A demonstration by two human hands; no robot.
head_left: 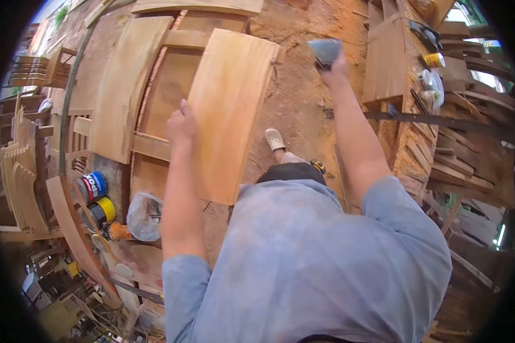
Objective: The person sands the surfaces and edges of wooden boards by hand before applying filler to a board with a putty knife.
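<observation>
On bench, left hand point(181, 123) grips board point(230, 111); right hand point(333, 64) clamps sandpaper point(325, 51); can point(93, 186) label unreadable

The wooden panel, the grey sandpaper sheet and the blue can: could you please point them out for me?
wooden panel point(229, 114): head view, middle of its broad face.
grey sandpaper sheet point(324, 50): head view, centre of the sheet above the right hand point(335, 67).
blue can point(93, 186): head view, its labelled side.

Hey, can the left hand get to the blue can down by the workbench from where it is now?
Probably yes. The left hand rests on the plank, and the blue can sits lower left with open space between. It would have to let go of the plank first.
</observation>
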